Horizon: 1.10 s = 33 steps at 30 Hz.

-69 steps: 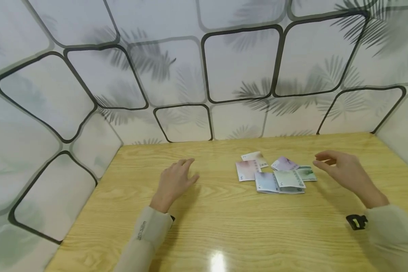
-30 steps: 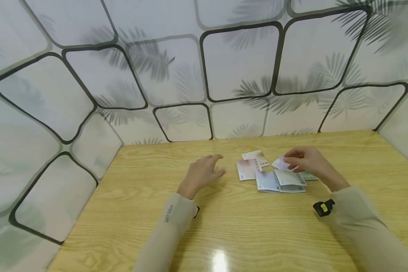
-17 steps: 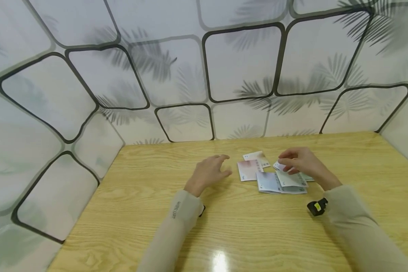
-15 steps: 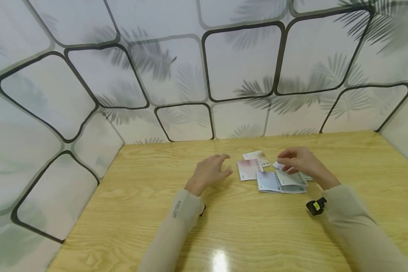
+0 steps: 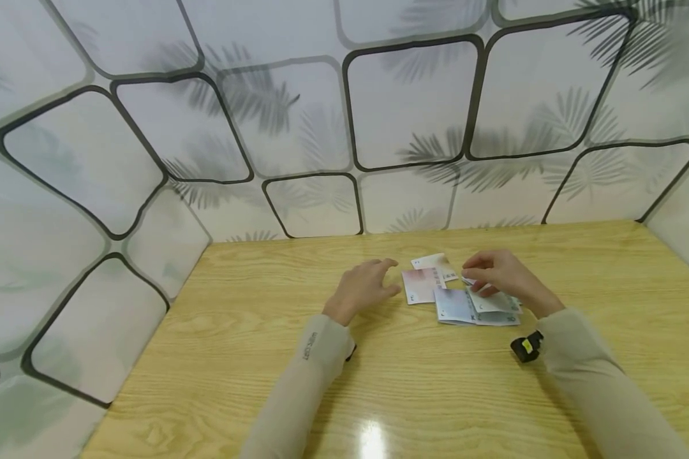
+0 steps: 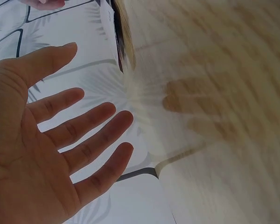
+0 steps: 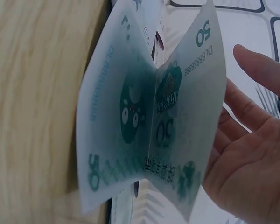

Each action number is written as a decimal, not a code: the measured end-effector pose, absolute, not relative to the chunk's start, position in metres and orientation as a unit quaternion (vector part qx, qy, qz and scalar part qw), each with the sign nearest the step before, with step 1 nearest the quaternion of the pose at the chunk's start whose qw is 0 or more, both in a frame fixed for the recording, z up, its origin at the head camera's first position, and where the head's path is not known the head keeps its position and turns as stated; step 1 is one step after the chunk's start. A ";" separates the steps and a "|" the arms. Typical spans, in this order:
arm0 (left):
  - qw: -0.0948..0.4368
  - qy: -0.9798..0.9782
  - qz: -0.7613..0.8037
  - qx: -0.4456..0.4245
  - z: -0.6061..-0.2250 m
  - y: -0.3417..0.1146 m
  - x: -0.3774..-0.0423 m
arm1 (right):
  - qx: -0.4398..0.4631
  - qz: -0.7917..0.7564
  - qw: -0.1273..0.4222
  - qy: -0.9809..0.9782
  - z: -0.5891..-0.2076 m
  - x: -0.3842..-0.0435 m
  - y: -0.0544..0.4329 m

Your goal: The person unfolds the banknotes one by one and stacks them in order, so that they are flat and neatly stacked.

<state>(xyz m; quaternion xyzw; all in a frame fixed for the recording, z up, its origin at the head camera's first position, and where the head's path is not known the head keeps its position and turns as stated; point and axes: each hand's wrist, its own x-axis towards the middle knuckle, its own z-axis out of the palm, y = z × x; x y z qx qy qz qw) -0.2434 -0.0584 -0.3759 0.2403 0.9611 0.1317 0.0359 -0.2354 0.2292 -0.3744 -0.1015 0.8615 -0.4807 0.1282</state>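
Several folded play banknotes lie in a loose group on the table. My right hand [image 5: 508, 280] is over the group's right side, partly covering a purple note [image 5: 467, 280] and a pale green note [image 5: 485, 305]. In the right wrist view the green 50 note [image 7: 126, 112] spreads in a V before my right palm; thumb and fingers are apart, with some fingertips hidden. Left of the group, my left hand [image 5: 360, 290] is held above the table with spread fingers and nothing in it. Nearest it is a pink note [image 5: 420, 287]; a blue note [image 5: 453, 307] lies right of that.
Another pale brownish note [image 5: 433, 262] lies behind the pink one. The wooden table [image 5: 252, 357] meets a patterned wall [image 5: 298, 146] at the back and sides. Black wrist cameras [image 5: 526, 346] sit at the cuffs.
My left hand has moved right and away from me, closer to the pink note. My right hand has come left from beside the group to over the purple and green notes.
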 end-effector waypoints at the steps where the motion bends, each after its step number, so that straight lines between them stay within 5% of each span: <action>1: 0.037 0.961 0.132 0.240 -0.376 -0.058 -0.244 | -0.101 -0.482 0.130 0.861 -0.374 -0.236 0.228; 33: 0.084 0.957 0.060 0.272 -0.378 -0.012 -0.258 | -0.072 -0.499 0.173 0.846 -0.387 -0.247 0.211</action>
